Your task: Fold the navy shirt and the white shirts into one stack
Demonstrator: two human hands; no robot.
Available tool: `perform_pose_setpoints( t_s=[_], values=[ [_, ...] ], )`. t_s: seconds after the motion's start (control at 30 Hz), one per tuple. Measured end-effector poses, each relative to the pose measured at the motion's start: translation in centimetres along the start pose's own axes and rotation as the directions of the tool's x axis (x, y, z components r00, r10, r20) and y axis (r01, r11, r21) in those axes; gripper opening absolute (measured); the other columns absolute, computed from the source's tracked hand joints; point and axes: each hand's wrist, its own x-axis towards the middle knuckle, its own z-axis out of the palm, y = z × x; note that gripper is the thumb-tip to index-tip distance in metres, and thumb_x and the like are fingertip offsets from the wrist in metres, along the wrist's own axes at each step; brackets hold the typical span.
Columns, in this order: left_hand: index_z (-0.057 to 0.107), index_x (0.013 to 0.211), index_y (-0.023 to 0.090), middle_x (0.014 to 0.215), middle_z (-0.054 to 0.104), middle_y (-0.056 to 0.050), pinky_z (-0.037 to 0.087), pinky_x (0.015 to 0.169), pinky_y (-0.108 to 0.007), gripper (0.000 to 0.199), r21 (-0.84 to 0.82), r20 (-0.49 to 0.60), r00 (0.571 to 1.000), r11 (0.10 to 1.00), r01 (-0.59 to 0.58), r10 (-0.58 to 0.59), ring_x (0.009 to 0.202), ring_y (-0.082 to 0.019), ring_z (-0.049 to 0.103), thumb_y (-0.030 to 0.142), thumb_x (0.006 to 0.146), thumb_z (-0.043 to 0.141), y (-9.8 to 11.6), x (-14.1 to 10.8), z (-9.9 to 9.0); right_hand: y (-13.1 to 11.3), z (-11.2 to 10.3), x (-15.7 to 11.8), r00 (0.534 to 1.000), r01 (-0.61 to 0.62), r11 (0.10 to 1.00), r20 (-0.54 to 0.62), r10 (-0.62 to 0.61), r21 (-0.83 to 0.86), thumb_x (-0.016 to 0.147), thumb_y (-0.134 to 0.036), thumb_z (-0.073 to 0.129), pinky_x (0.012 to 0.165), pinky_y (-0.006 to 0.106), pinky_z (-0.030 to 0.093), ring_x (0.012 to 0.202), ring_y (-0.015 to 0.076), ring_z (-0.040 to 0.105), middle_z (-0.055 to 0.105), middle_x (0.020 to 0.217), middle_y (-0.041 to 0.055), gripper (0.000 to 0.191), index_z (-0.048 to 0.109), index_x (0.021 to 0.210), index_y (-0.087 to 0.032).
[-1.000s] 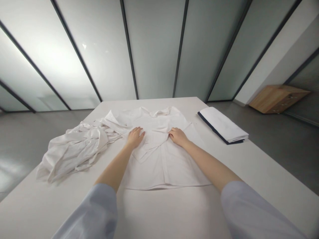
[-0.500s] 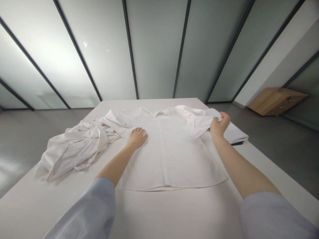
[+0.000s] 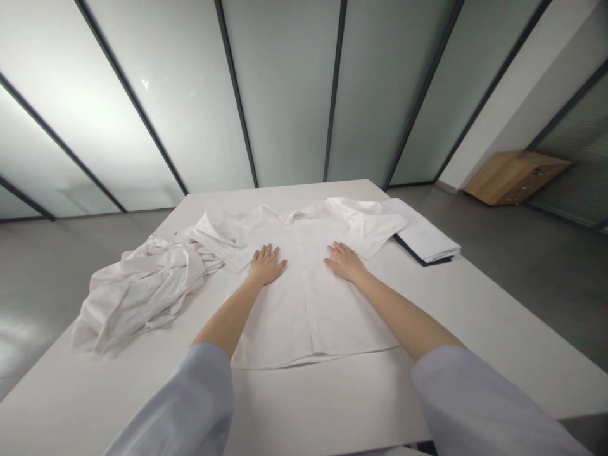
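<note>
A white shirt [image 3: 304,304] lies spread on the table, its collar at the far end and its hem toward me. My left hand [image 3: 267,265] rests flat on the shirt's left front, fingers spread. On the right front, my right hand [image 3: 346,261] lies flat too, with its fingers apart. Neither hand grips the cloth. The right sleeve [image 3: 370,221] lies loosely folded beside the body of the shirt. Between the hands a straight placket line runs down to the hem.
A crumpled heap of white cloth [image 3: 142,291] lies at the left, touching the shirt's left sleeve area. Folded white cloth [image 3: 422,234] with a dark layer beneath sits at the right edge of the white table [image 3: 475,335]. Beyond stand frosted glass panels and a wooden cabinet [image 3: 515,177].
My right hand has let go of the right sleeve and moved left onto the shirt front. The sleeve now lies down. My left hand stays in about the same place on the shirt.
</note>
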Motion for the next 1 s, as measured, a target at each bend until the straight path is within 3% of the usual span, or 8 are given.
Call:
perform_pose_setpoints(
  t_s=[0.47,0.67,0.77,0.83,0.9,1.0],
  values=[
    [0.041,0.144,0.018,0.155,0.035,-0.013,0.024,0.115,-0.045,0.062,-0.054,-0.021,0.999,0.998,0.023,-0.024,0.142,-0.029,0.032,0.054,0.094,0.034,0.7,-3.9,-0.6,-1.0,0.5,-3.9,1.0,0.001,1.0,-0.026,-0.001,0.019,0.095,-0.046,0.042,0.113,0.043,0.026,0.142,0.0296,0.031,0.038,0.153,0.0167,0.058,0.046,0.143,-0.014],
    [0.056,0.127,0.021,0.132,0.057,-0.013,0.032,0.108,-0.045,0.05,-0.045,-0.06,0.998,0.999,-0.024,0.022,0.123,-0.03,0.051,0.053,0.09,0.045,0.4,-3.5,-1.8,-1.6,-1.3,-4.4,1.0,-0.003,1.0,-0.007,0.003,-0.006,0.093,-0.045,0.048,0.102,0.042,0.038,0.13,0.0308,0.046,0.05,0.143,0.0155,0.047,0.057,0.131,-0.019],
    [0.06,0.119,0.021,0.119,0.062,-0.014,0.034,0.105,-0.046,0.046,-0.071,-0.062,0.998,0.997,-0.032,0.027,0.116,-0.031,0.055,0.054,0.089,0.047,-0.2,-1.8,-2.4,-1.1,-2.8,-2.7,0.999,-0.001,1.0,0.044,0.001,0.005,0.09,-0.048,0.052,0.09,0.037,0.044,0.113,0.0296,0.058,0.063,0.124,0.0148,0.04,0.066,0.115,-0.019],
    [0.057,0.125,0.021,0.119,0.063,-0.014,0.036,0.103,-0.045,0.048,-0.129,-0.059,0.998,0.991,-0.018,0.01,0.115,-0.031,0.057,0.052,0.089,0.048,-0.6,0.2,-2.6,-0.6,-3.5,-0.4,0.997,-0.039,0.997,0.064,0.035,0.063,0.09,-0.047,0.053,0.083,0.032,0.045,0.104,0.0266,0.062,0.068,0.111,0.0127,0.039,0.066,0.114,-0.019],
    [0.044,0.139,0.021,0.12,0.065,-0.012,0.041,0.098,-0.041,0.057,-0.245,-0.04,0.998,0.969,0.03,-0.041,0.113,-0.028,0.059,0.046,0.089,0.051,-0.9,2.7,-2.6,-0.2,-3.6,2.8,0.995,-0.088,0.981,0.054,0.08,0.172,0.09,-0.044,0.055,0.08,0.028,0.045,0.099,0.0237,0.064,0.07,0.104,0.0097,0.043,0.059,0.126,-0.02],
    [0.017,0.153,0.019,0.121,0.066,-0.01,0.045,0.092,-0.032,0.075,-0.439,0.001,0.99,0.889,0.127,-0.141,0.108,-0.021,0.063,0.031,0.088,0.051,-1.2,7.0,-2.4,-0.1,-3.0,8.1,0.988,-0.154,0.917,0.028,0.154,0.368,0.089,-0.035,0.059,0.081,0.027,0.046,0.097,0.0213,0.065,0.07,0.111,0.0084,0.058,0.043,0.142,-0.02]
  ],
)
